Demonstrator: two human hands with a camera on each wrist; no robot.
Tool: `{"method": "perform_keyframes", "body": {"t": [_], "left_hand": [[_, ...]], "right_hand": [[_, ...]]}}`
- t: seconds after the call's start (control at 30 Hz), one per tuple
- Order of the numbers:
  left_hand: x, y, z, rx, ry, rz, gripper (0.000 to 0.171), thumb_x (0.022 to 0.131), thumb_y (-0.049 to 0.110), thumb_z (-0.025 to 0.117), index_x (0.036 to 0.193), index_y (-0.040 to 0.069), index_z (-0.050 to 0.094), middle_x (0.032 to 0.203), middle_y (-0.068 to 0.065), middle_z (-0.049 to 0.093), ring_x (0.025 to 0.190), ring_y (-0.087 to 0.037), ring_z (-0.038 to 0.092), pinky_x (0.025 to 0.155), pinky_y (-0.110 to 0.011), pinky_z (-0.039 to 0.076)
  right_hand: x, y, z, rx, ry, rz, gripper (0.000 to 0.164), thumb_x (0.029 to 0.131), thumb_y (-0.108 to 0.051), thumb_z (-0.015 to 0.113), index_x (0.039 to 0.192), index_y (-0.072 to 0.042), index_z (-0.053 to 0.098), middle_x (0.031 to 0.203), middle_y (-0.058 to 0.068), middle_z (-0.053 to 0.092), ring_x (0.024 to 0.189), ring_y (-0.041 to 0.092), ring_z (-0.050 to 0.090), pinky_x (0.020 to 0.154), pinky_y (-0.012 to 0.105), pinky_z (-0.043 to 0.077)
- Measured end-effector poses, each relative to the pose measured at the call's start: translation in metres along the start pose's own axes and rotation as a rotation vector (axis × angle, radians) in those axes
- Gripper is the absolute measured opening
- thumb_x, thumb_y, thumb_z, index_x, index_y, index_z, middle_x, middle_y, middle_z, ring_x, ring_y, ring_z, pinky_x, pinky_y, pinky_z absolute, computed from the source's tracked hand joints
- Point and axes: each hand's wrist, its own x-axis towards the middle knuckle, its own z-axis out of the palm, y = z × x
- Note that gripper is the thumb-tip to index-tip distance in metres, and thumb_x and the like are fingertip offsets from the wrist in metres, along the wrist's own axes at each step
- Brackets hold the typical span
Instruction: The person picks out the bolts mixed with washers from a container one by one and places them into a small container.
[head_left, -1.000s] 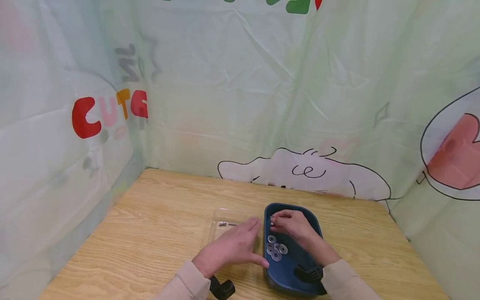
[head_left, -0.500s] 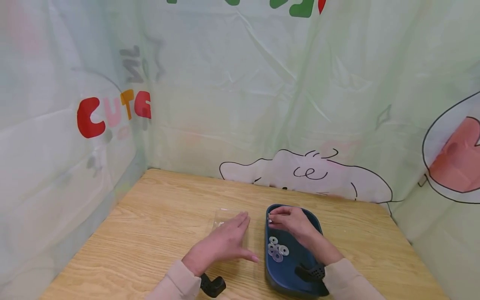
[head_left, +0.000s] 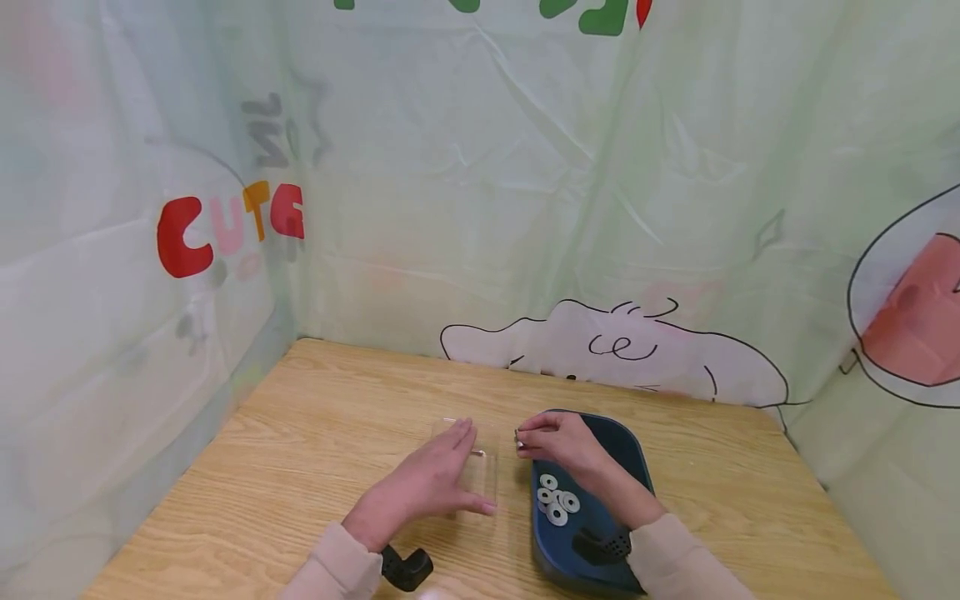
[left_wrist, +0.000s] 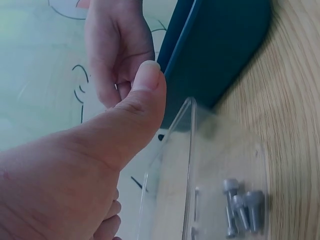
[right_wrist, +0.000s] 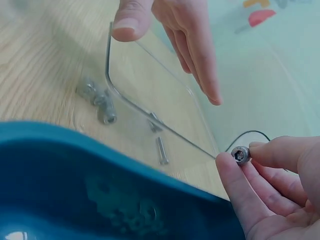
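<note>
My right hand pinches a hex socket bolt between thumb and fingertips, at the left rim of the dark blue tray. The bolt's socket head faces the right wrist camera. My left hand is held over a clear plastic box, fingers straight and thumb apart; whether it touches the box I cannot tell. Inside that box, several bolts lie in the left wrist view. In the head view, the left hand hides much of the box.
Several flat washers lie in the blue tray near its left side. Both containers stand on a wooden table. A printed curtain hangs behind and along the sides.
My right hand has moved left with the bolt, from inside the tray to over its left rim. My left hand has shifted left, and the clear box's visible edge with it.
</note>
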Motion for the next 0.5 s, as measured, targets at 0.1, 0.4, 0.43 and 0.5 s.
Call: {"method": "perform_keyframes", "body": {"t": [0.1,0.4,0.43,0.5], "left_hand": [[-0.003,-0.005,-0.001,0.003,0.005,-0.012,0.112,0.078,0.064,0.073,0.154,-0.004,0.027,0.163,-0.020,0.023,0.152,-0.032,0.024,0.122,-0.045,0.028],[-0.010,-0.018,-0.003,-0.024,0.023,-0.029,0.109,0.080,0.060,0.074,0.153,-0.006,0.027,0.162,-0.022,0.023,0.151,-0.033,0.024,0.122,-0.046,0.028],[-0.011,-0.019,-0.003,-0.029,0.027,-0.031,0.109,0.080,0.059,0.075,0.152,-0.007,0.028,0.162,-0.022,0.023,0.151,-0.034,0.024,0.122,-0.046,0.028],[-0.013,-0.021,-0.003,-0.037,0.031,-0.036,0.109,0.079,0.058,0.076,0.152,-0.008,0.028,0.162,-0.024,0.023,0.151,-0.035,0.024,0.122,-0.047,0.028]], "right_hand": [[0.002,-0.001,0.007,-0.011,-0.011,-0.004,0.027,0.095,-0.009,0.065,0.115,0.009,0.062,0.108,0.021,0.069,0.094,0.027,0.073,0.088,0.040,0.060],[0.007,-0.006,0.028,-0.044,-0.005,-0.006,0.022,0.094,-0.007,0.066,0.111,0.007,0.065,0.103,0.018,0.070,0.087,0.023,0.074,0.084,0.038,0.061],[0.008,-0.006,0.029,-0.046,-0.006,-0.006,0.021,0.094,-0.006,0.066,0.110,0.007,0.065,0.102,0.018,0.069,0.087,0.024,0.074,0.083,0.038,0.062],[0.009,-0.006,0.033,-0.044,-0.011,-0.010,0.020,0.094,-0.005,0.065,0.109,0.007,0.065,0.102,0.018,0.069,0.086,0.025,0.074,0.082,0.038,0.062]]}}
